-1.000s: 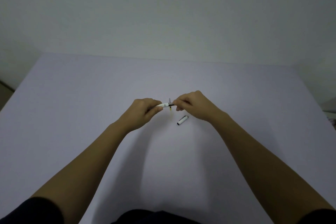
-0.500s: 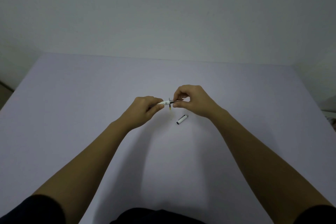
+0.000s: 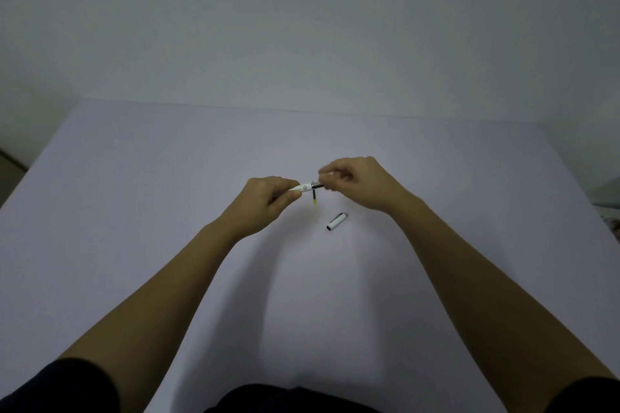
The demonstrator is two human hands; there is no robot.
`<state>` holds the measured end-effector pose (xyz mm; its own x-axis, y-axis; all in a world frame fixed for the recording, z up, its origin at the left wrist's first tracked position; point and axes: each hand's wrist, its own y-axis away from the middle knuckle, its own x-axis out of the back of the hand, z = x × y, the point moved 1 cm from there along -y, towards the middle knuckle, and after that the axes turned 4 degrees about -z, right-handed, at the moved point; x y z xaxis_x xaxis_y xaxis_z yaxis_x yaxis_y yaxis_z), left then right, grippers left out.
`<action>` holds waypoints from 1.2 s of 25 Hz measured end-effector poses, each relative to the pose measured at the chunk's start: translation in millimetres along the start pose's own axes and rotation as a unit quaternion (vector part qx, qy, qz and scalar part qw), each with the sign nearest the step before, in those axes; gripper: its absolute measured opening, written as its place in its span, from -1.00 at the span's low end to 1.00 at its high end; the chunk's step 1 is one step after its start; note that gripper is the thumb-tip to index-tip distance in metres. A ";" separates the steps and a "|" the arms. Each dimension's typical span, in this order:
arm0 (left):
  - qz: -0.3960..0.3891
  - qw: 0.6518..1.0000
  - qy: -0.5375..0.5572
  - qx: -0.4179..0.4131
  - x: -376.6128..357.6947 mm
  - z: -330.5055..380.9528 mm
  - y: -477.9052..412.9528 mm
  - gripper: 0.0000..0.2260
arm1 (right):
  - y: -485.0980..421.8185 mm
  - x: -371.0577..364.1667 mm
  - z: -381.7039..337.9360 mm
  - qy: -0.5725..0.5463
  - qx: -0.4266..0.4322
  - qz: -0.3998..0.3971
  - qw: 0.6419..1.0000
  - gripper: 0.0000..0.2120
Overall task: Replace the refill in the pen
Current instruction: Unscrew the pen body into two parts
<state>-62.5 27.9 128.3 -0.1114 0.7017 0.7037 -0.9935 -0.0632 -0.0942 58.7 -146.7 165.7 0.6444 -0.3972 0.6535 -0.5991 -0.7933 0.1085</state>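
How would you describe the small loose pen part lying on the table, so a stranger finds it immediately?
Look at the pale table, just below the right hand. There lies a short white cap, tilted, alone on the surface. Unlike the pen barrel, no hand touches it.

The white pen body [image 3: 301, 187] is held nearly level above the table, its left end inside the left hand [image 3: 268, 199] and its dark front end [image 3: 318, 186] pinched by the fingers of the right hand [image 3: 355, 179]. A thin dark refill [image 3: 314, 195] with a yellowish tip hangs down between the two hands. A short white pen cap [image 3: 337, 221] lies on the table just below the right hand, tilted.
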 end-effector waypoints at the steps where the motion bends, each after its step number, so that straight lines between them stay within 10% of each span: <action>1: -0.004 1.000 -0.005 -0.002 -0.3 0.6 -0.2 -0.78 | -1.4 0.7 1.2 0.015 -0.005 -0.009 1.000 -0.86; 30: -0.008 1.000 0.012 0.025 3.6 8.9 -0.1 -0.78 | 2.3 0.7 -9.6 -0.047 -0.011 0.024 0.999 -0.89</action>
<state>-63.1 24.1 137.2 -0.0951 0.7198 0.6877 -0.9951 -0.0869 -0.0467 53.2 -144.3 173.6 0.6550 -0.4775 0.5856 -0.6408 -0.7617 0.0957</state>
